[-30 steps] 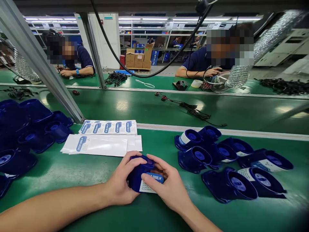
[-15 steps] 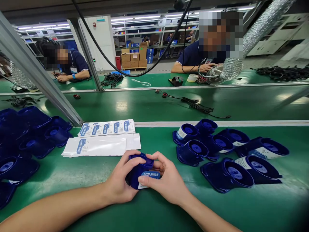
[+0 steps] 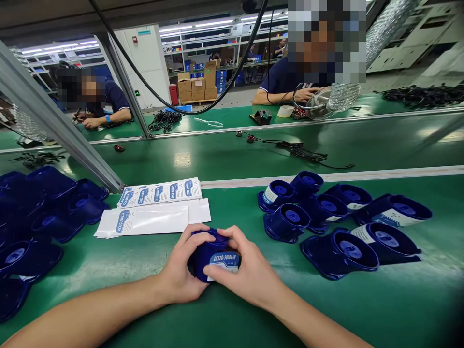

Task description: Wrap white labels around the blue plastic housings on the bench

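Note:
A dark blue plastic housing (image 3: 203, 258) is gripped between my two hands above the green bench. My left hand (image 3: 184, 263) wraps round its left side, fingers over the top rim. My right hand (image 3: 250, 270) holds the right side, with its thumb pressed on the lower part of a blue-and-white label (image 3: 224, 259) that reads DC52Q-5000L/H. The label lies on the housing's front; its right end is partly hidden by my right hand. Behind my hands lie label sheets (image 3: 159, 193) and a mostly bare white backing sheet (image 3: 155, 221).
Several blue housings (image 3: 290, 217), some with labels showing, stand at the right. More housings (image 3: 54, 183) are heaped at the left. A metal post (image 3: 72, 116) slants up at the left. Beyond a rail, a black cable (image 3: 300, 152) lies on the belt, and two co-workers sit opposite.
My right thumb has slid slightly left and down on the label, uncovering more of its print. Both hands keep their hold on the housing. The view has tilted slightly.

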Action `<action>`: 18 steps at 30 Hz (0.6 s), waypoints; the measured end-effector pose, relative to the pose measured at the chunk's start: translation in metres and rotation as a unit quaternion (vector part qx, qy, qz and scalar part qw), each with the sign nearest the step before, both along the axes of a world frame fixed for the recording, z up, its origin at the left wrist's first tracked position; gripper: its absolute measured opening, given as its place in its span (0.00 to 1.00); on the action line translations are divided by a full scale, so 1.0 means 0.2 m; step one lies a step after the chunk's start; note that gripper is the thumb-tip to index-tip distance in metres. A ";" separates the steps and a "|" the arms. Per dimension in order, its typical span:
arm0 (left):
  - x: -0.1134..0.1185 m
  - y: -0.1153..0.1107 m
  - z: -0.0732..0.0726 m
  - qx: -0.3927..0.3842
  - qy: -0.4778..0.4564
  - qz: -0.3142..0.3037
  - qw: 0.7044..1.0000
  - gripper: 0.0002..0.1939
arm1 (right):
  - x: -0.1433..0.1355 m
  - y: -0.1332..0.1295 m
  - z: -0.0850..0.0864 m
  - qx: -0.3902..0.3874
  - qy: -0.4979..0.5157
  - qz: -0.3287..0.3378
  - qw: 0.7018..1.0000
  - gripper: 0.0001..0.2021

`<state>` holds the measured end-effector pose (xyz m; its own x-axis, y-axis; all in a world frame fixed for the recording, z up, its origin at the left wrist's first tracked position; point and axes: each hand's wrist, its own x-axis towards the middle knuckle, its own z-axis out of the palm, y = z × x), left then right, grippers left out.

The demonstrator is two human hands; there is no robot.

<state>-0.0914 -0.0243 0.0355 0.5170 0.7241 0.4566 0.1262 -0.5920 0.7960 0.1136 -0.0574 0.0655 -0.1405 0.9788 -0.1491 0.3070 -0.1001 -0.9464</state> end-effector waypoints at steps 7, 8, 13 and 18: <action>0.02 0.02 -0.03 -0.188 -0.077 0.072 0.977 0.49 | 0.01 0.01 -0.08 -0.070 0.190 0.001 0.979 0.69; 0.03 0.02 -0.03 -0.204 -0.089 0.069 0.973 0.52 | 0.00 0.02 -0.09 -0.074 0.232 -0.009 0.970 0.73; 0.02 0.02 -0.02 -0.175 -0.105 -0.018 0.979 0.39 | 0.02 0.08 -0.12 -0.023 0.205 -0.039 0.978 0.51; -0.01 0.07 -0.04 -0.152 -0.029 0.047 0.987 0.38 | 0.15 0.13 -0.10 0.062 0.007 -0.006 0.998 0.39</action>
